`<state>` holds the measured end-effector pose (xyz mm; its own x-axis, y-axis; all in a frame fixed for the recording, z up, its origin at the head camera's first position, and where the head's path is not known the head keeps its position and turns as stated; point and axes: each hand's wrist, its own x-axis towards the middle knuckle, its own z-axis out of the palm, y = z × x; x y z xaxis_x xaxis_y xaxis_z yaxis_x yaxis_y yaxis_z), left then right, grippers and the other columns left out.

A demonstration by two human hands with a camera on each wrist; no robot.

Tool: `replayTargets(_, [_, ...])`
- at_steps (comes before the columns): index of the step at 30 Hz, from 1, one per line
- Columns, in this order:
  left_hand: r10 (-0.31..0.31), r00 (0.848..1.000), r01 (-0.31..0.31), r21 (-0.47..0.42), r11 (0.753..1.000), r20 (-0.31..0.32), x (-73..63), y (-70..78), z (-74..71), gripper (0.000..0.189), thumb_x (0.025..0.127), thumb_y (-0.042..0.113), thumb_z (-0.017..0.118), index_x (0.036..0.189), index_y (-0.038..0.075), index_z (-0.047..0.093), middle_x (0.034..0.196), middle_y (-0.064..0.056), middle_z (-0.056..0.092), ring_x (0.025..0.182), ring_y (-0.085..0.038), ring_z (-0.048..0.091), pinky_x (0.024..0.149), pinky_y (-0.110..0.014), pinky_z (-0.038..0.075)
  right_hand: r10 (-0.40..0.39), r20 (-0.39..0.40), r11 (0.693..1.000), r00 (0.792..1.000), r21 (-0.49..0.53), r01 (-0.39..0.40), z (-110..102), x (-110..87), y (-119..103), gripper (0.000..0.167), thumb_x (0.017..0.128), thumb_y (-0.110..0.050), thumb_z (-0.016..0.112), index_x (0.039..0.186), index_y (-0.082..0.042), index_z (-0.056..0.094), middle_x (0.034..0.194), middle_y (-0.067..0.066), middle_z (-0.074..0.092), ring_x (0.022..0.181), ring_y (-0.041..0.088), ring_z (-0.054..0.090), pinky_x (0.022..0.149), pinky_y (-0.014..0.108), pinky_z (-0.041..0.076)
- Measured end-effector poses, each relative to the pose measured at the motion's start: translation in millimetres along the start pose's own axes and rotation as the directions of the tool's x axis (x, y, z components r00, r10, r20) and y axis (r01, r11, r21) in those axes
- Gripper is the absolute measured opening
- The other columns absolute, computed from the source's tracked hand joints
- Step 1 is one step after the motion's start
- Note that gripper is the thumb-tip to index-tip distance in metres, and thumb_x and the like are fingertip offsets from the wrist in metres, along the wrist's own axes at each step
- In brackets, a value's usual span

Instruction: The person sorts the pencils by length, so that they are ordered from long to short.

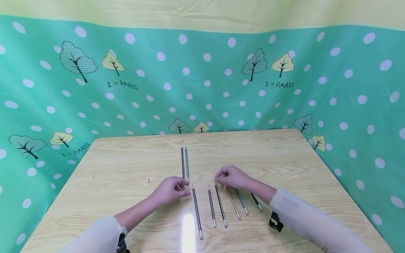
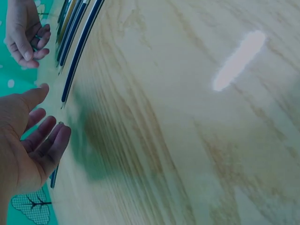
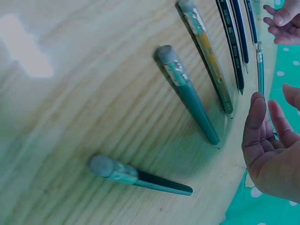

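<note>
My left hand (image 1: 172,189) is over the middle of the table, fingers loosely bent, nothing gripped. Its fingertips are close by the eraser ends of two pencils lying side by side, a black pencil (image 1: 182,160) and a teal pencil (image 1: 187,161). Just right of this hand lies a separate black pencil (image 1: 197,212). My right hand (image 1: 233,177), its fingers loosely bent and holding nothing visible, hovers over the pointed ends of a fanned row. That row has two black pencils, a gold pencil (image 3: 212,58), a blue-green pencil (image 3: 194,105) and a dark pencil (image 3: 157,181), erasers toward me.
A tiny light-coloured bit (image 1: 148,180) lies on the wooden table (image 1: 126,158) left of the pencils. A green dotted cloth (image 1: 202,80) with printed trees hangs behind and beside the table. A bright light reflection shows on the near tabletop.
</note>
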<state>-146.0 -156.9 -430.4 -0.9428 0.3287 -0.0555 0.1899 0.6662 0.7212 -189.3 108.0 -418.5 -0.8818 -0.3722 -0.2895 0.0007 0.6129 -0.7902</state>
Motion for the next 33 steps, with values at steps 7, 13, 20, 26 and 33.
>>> replayTargets(7, [0.035,0.999,-0.037,0.048,0.998,0.042,-7.6,-0.3,4.8,0.030,0.078,0.028,0.074,0.098,0.007,0.066,0.085,0.002,0.063,0.076,-0.009,0.058,0.066,-0.018,0.050,-0.010,0.000,1.000,1.000,-0.004,0.010,1.4,-7.5,6.1,0.019,0.084,-0.025,0.069,0.095,-0.010,0.066,0.072,0.011,0.058,0.056,0.017,0.056,0.050,0.029,0.049])
replayTargets(13, [0.028,0.999,-0.030,0.064,0.998,0.040,-10.7,-1.2,11.0,0.032,0.077,0.030,0.074,0.099,0.007,0.066,0.086,0.003,0.062,0.077,-0.008,0.056,0.068,-0.019,0.050,-0.010,-0.006,1.000,1.000,-0.026,0.009,4.8,-11.4,12.1,0.020,0.084,-0.024,0.069,0.095,-0.008,0.066,0.070,0.008,0.059,0.055,0.015,0.055,0.048,0.027,0.049])
replayTargets(20, [0.025,1.000,-0.023,0.101,0.995,-0.018,-11.8,-1.9,19.3,0.030,0.076,0.032,0.075,0.096,0.010,0.067,0.086,0.004,0.060,0.079,-0.009,0.055,0.070,-0.021,0.050,-0.041,-0.012,0.998,0.999,-0.046,0.041,9.9,-14.0,15.3,0.018,0.084,-0.022,0.069,0.095,-0.008,0.065,0.067,0.005,0.059,0.050,0.014,0.053,0.044,0.025,0.047])
replayTargets(26, [0.013,0.998,-0.004,0.141,0.990,-0.065,-11.9,-0.4,24.6,0.034,0.074,0.037,0.076,0.095,0.011,0.068,0.087,0.004,0.060,0.081,-0.010,0.055,0.072,-0.025,0.051,-0.080,-0.021,0.993,0.997,-0.091,0.078,13.4,-16.6,14.3,0.017,0.084,-0.022,0.069,0.093,-0.009,0.065,0.065,0.000,0.056,0.048,0.013,0.052,0.042,0.021,0.042])
replayTargets(33, [0.000,0.996,0.014,0.158,0.987,-0.088,-10.5,0.7,28.0,0.038,0.072,0.041,0.076,0.093,0.011,0.068,0.084,0.004,0.061,0.078,-0.009,0.055,0.069,-0.024,0.050,-0.143,-0.019,0.981,0.990,-0.138,0.139,15.4,-21.0,11.6,0.014,0.084,-0.021,0.069,0.090,-0.009,0.065,0.066,-0.002,0.055,0.047,0.010,0.051,0.043,0.020,0.040])
